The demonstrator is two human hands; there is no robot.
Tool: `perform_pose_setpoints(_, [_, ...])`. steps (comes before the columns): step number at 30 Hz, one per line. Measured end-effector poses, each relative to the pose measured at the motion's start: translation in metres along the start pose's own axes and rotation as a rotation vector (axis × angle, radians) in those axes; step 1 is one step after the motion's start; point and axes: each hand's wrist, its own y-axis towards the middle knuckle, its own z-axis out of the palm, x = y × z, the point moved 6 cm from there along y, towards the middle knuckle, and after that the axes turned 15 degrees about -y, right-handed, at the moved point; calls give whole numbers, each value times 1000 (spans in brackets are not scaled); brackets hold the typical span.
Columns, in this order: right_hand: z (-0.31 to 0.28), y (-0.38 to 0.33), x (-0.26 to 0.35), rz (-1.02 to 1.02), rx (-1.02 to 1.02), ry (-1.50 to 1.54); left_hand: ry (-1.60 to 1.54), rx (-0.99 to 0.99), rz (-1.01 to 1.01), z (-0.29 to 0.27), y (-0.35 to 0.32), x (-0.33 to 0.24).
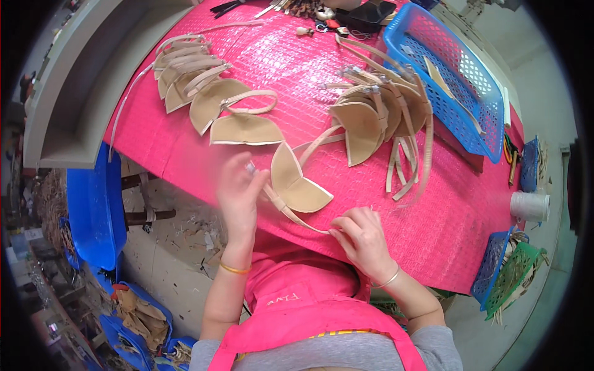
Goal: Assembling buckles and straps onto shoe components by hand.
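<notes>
A beige, V-shaped sandal heel piece [294, 179] with a pale edge lies near the front of the pink-covered table. Its thin beige ankle strap [289, 213] runs between my two hands. My left hand [238, 195], partly blurred, pinches the strap's upper end by a small silvery buckle [250, 167]. Between thumb and fingertips, my right hand [364, 238] grips the strap's other end. Similar heel pieces [213, 102] with looped straps form a curved row at the left. Another overlapping bunch of heel pieces [359, 127] lies to the right, its straps trailing.
A blue perforated basket [495, 133] holding a few strips stands at the far right. A white thread spool [529, 206] and a green basket [510, 278] are by the right edge. A grey open-fronted box [40, 139] borders the left; a blue bin [93, 216] sits below it.
</notes>
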Motion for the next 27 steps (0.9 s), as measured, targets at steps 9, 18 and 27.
perform_pose_setpoints(9, [14,-19,4,-5,101,-39,5,34,-56,-15,18,-4])
perform_pose_setpoints(18, [-18,-31,28,-17,394,870,331,-8,179,-14,9,-14])
perform_pose_setpoints(27, [5,69,76,-84,42,1042,467,27,362,-24,7,-31])
